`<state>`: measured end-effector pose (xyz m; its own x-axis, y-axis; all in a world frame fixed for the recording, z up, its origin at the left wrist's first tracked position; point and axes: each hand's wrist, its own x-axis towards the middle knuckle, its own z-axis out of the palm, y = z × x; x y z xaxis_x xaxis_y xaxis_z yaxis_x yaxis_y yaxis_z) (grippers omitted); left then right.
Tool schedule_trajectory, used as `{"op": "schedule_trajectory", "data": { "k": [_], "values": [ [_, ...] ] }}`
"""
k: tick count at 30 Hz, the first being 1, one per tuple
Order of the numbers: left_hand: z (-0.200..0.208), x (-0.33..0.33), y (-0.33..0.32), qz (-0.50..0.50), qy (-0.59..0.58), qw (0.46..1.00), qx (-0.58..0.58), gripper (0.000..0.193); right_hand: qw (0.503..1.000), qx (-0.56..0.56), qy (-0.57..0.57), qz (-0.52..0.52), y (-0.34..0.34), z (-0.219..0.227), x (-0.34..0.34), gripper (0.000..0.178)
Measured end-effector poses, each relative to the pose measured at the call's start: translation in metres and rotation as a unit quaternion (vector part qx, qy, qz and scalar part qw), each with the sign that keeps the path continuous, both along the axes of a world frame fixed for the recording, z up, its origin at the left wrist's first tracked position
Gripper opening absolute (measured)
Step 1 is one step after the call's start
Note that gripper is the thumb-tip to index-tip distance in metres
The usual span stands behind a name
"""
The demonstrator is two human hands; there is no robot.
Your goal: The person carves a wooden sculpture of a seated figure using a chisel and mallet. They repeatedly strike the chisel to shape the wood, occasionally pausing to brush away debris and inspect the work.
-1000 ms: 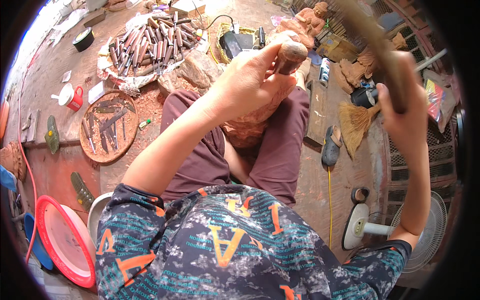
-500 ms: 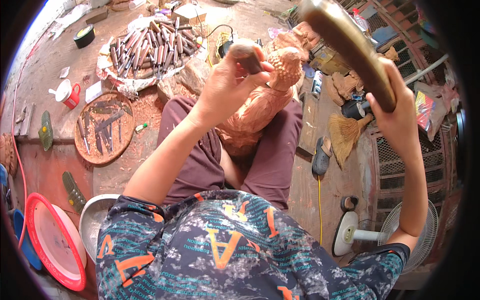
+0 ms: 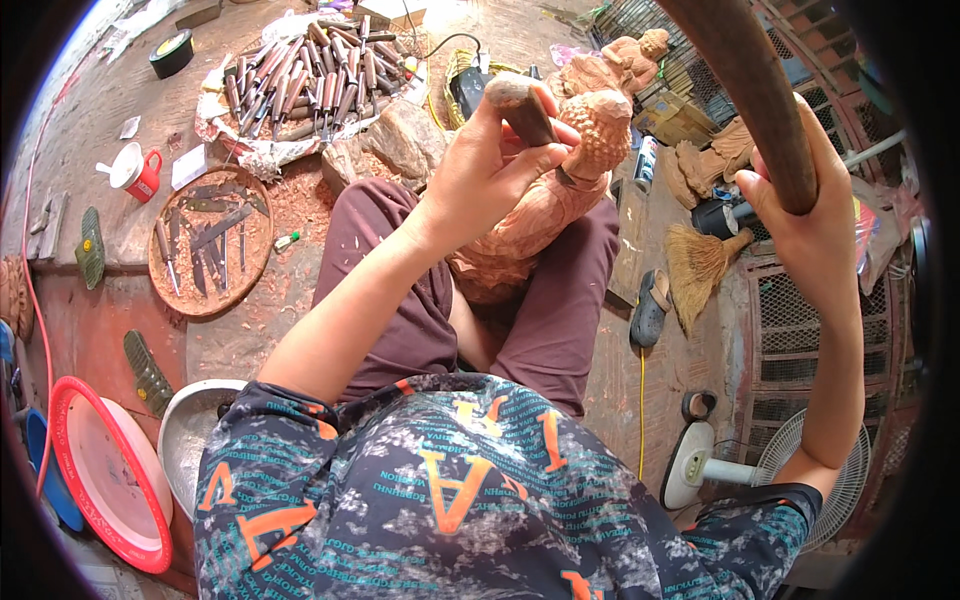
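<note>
Between my knees rests a carved reddish wooden figure (image 3: 530, 225), its head (image 3: 600, 122) covered in small round knobs. My left hand (image 3: 478, 190) is closed around the short dark wooden handle of a chisel (image 3: 530, 118), held beside the figure's head; the fingers and the figure hide the blade, so contact cannot be made out. Up on the right, my right hand (image 3: 815, 215) grips the lower end of a long, dark wooden mallet (image 3: 752, 85). The mallet is raised apart from the chisel, and its upper end runs out of view.
Many wood-handled chisels (image 3: 325, 75) lie heaped on a cloth ahead. A round tray (image 3: 228, 285) holds blades and shavings, with a red mug (image 3: 145, 178) near it. A straw brush (image 3: 695, 265), a clog (image 3: 650, 305) and a fan (image 3: 825, 460) are at right; basins (image 3: 62, 440) stand left.
My right hand has swung the mallet higher, and its far end has left the picture. The chisel stays beside the figure's head while the whole view shifts slightly.
</note>
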<state>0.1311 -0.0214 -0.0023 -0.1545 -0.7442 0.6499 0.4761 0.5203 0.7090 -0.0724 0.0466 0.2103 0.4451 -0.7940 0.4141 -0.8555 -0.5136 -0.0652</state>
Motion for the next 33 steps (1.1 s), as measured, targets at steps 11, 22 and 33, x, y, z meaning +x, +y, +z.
{"op": "schedule_trajectory", "data": {
  "k": [11,22,33],
  "values": [
    [0.009,-0.009,-0.016,0.042,-0.058,0.997,-0.003,0.035,0.95,-0.186,0.252,0.009,0.0,0.021,-0.003,0.062],
    [0.001,0.012,-0.008,0.052,0.049,0.995,0.066,0.028,0.995,0.005,0.102,-0.008,0.013,-0.003,-0.005,0.058],
    [-0.167,0.171,-0.163,0.328,-0.239,0.796,0.448,0.066,0.729,0.368,-0.518,-0.255,0.093,-0.223,-0.067,0.052]
  ]
}}
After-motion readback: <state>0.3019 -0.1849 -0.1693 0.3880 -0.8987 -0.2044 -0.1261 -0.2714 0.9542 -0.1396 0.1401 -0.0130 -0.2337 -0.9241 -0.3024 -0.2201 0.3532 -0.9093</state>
